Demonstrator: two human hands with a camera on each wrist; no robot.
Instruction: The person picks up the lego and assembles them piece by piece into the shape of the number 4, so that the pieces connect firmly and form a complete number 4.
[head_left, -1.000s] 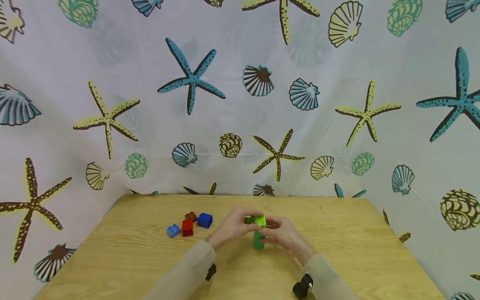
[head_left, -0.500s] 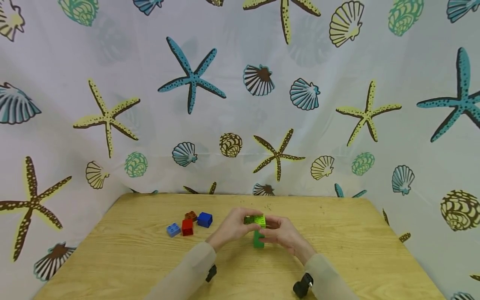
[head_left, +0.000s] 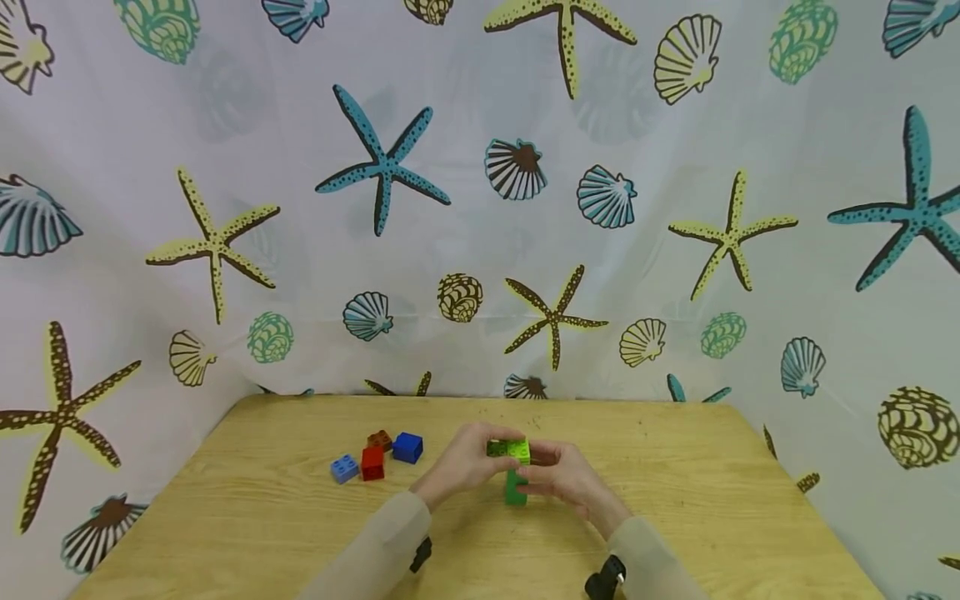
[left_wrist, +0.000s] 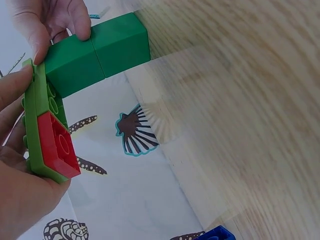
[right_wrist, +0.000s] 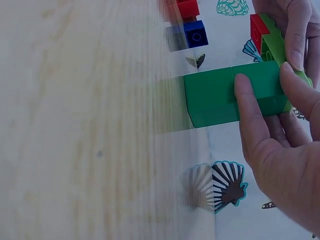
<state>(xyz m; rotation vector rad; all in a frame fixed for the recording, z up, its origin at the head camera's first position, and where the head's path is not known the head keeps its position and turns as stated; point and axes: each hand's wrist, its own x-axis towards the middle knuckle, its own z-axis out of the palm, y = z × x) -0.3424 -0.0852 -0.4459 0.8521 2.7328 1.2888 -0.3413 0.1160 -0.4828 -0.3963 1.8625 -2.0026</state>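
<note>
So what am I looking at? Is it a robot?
No, these are a person's bare hands: the left hand and right hand. The wide picture comes from a camera on the head, the close ones from the wrist cameras. On the wooden table sit a red brick, a dark blue brick, a light blue brick and a brown brick. The left hand grips the light green top piece, which has a red block underneath; the right hand holds the dark green blocks below.
</note>
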